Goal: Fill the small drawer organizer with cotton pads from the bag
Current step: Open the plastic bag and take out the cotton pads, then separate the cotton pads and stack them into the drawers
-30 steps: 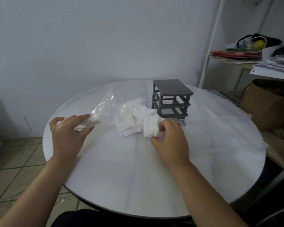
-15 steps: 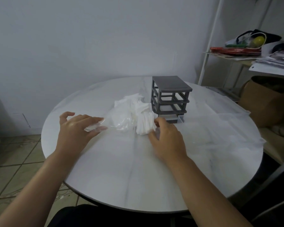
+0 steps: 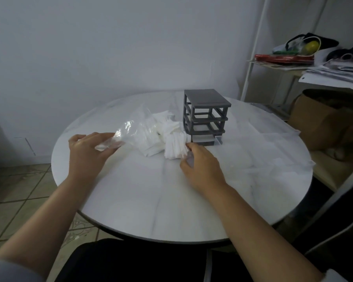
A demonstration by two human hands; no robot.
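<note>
A dark grey drawer organizer (image 3: 206,112) stands on the round white table (image 3: 151,196), its lowest drawer (image 3: 214,140) pulled out a little. Left of it lies a clear plastic bag (image 3: 130,129) with white cotton pads (image 3: 161,135) spilling from it. My left hand (image 3: 88,153) holds the bag's loose end between thumb and fingers. My right hand (image 3: 202,165) grips a bundle of pads (image 3: 175,147) right in front of the organizer's bottom corner.
A white metal shelf (image 3: 293,66) with papers, bags and a yellow ball stands at the right. A brown paper bag (image 3: 324,123) sits beside the table. A chair frame (image 3: 334,210) rises at the lower right. Tiled floor lies at the left.
The bag was lowered flat onto the table, then its loose end is lifted slightly again in my left hand. My right hand stays on the pad bundle by the organizer.
</note>
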